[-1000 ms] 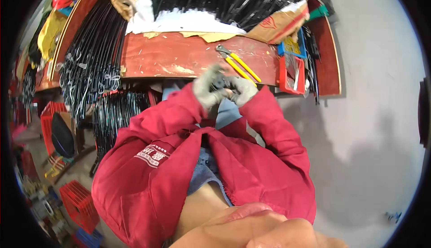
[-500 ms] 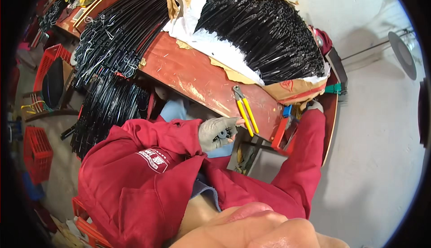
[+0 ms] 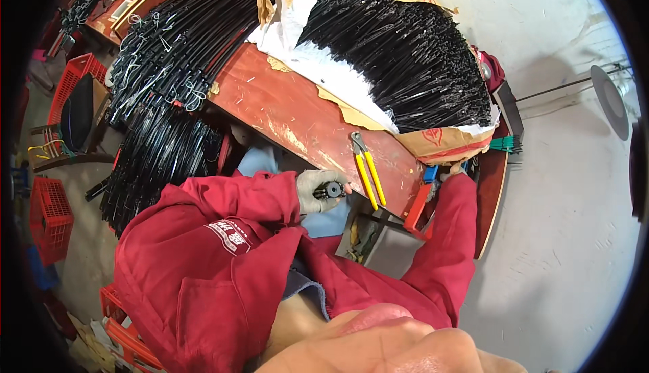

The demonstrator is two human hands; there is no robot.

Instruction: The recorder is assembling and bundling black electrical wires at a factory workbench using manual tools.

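Observation:
My left hand, in a grey glove with bare fingertips, is closed around a short black round piece with a grey centre. It is just off the front edge of the red table. To its right lie metal nippers with yellow handles, their handle ends reaching past the table edge. My right hand is at the far right, beside a small blue block and a red bin. Its fingers are mostly hidden, so I cannot see whether it holds anything.
Thin black rods fill a torn brown paper wrapping on the table. More black rods, tied with white strings, hang over its left end. Red crates and a chair stand at left. A white wall rises at right.
My left hand has turned and closed further, so the black piece's round end shows more plainly. My right hand has shifted slightly left and nearer, toward the blue block.

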